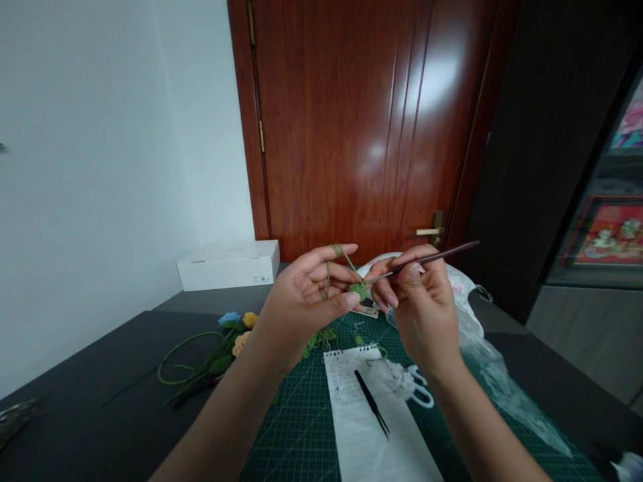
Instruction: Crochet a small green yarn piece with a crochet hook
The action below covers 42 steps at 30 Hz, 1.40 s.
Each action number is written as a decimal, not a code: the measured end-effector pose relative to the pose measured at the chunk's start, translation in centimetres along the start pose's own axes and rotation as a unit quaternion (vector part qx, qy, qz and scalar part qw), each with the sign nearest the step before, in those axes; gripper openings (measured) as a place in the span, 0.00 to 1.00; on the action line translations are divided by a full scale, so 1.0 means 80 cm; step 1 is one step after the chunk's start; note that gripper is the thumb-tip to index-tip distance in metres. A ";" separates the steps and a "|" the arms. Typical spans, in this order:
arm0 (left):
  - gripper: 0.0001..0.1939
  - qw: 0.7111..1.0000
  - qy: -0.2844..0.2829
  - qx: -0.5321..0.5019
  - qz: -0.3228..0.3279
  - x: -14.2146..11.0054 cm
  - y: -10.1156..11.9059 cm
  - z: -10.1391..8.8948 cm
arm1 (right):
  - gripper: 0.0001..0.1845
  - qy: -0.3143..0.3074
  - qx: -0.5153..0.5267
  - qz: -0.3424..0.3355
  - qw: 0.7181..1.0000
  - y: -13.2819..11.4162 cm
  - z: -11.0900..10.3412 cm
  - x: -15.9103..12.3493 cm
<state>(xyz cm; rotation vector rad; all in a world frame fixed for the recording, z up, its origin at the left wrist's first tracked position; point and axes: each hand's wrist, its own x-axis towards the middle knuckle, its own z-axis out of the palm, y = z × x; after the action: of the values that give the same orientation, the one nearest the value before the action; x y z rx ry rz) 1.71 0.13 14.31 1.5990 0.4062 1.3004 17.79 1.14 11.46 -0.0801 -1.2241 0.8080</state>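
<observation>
Head view: left fingers (350,300) pinched a seemingly part-made round green crochet piece (358,291), right fingers (414,272) a maroon-handled metal hook (438,256).

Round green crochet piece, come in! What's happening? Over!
Left hand, looped with green yarn, pinching round green crocheted piece. Right hand gripping dark-handled metal crochet hook, tip at piece. No obstruction visible; black tweezers lie below on white paper.

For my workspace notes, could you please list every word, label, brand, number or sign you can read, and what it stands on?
None can be read.
Sheet of paper: writing, too small and blurred.
White box: small label, too small.
Pale strip: possible marks, too small.
</observation>
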 end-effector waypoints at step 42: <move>0.27 0.999 0.027 0.023 0.001 0.000 -0.003 0.006 | 0.11 -0.027 -0.099 -0.030 0.994 -0.011 -0.009 0.004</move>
<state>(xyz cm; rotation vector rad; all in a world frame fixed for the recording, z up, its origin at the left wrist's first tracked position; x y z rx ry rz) 2.16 0.01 14.14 1.6064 0.4706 1.3469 18.86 0.99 11.87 -0.1835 -1.3491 0.6382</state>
